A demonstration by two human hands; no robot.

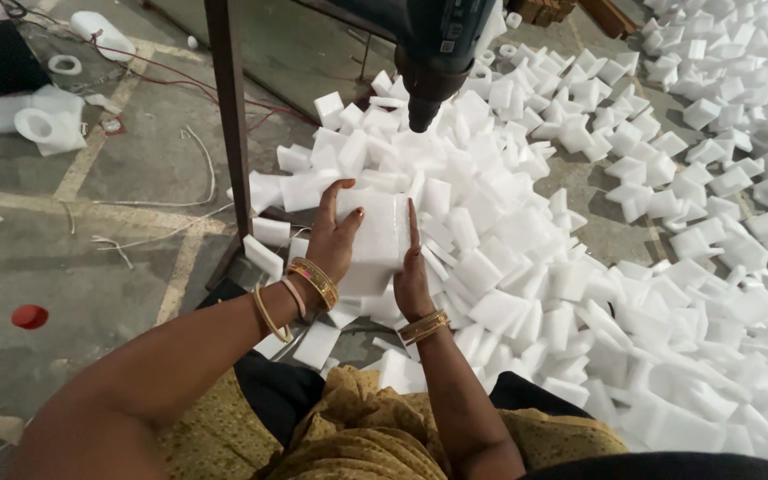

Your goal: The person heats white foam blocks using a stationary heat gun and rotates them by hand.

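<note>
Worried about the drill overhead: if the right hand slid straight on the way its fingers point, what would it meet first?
Probably the loose white foam blocks heaped just beyond the block held by the right hand and left hand. The drill tip hangs farther along, seemingly higher; depth is unclear.

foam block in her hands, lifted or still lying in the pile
Lifted: the white foam block is clamped between left hand and right hand, under the drill.

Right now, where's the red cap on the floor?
In the head view, the red cap lies on the bare concrete at far left, left of the left hand and away from the white foam blocks.
</note>
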